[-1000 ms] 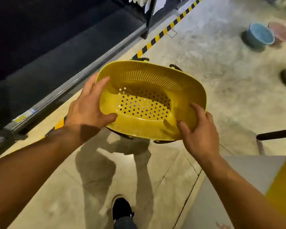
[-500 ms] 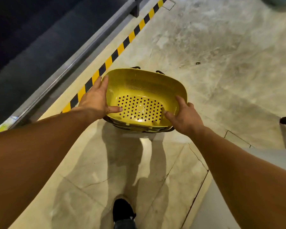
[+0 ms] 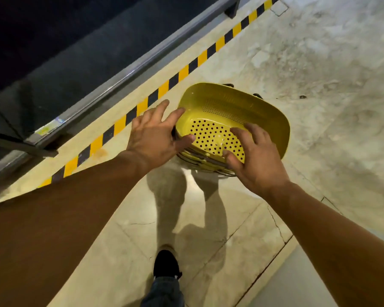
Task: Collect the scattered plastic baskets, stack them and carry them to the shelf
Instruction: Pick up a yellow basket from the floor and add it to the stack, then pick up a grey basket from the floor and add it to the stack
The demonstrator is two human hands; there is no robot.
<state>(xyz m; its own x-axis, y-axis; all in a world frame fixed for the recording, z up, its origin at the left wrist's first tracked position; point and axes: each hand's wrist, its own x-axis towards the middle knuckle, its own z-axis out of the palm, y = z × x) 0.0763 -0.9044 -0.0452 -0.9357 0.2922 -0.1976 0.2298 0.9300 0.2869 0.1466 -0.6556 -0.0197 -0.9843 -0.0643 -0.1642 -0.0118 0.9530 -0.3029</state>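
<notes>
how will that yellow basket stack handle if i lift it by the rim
The yellow basket stack is probably light: thin perforated plastic. The walls may flex where the left hand and right hand press. Nested layers could slip apart.

Lower baskets (image 3: 205, 161) under yellow basket (image 3: 233, 116): only rim edges visible, count unclear. Near rim hidden behind right hand (image 3: 254, 159). Shoe (image 3: 165, 263) and trouser leg: cut by bottom edge. Shelf (image 3: 53, 63) interior: too dark to read.
</notes>
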